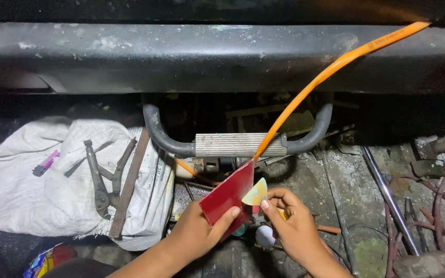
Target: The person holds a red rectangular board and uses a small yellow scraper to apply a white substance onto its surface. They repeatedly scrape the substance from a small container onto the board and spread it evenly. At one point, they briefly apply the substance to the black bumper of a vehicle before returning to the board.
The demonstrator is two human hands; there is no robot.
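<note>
The left hand grips a red card just below the ribbed metal step. The right hand pinches a small yellow scraper against the card's edge. The scraper looks smeared with paste already; the card is mostly clean, so spreading seems barely started.

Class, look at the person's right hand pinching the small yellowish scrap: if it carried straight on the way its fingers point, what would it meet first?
The right hand points up and left, so it would probably first meet the red plate held in the left hand; the yellowish scrap already lies against its edge. Depth is hard to judge.
</note>
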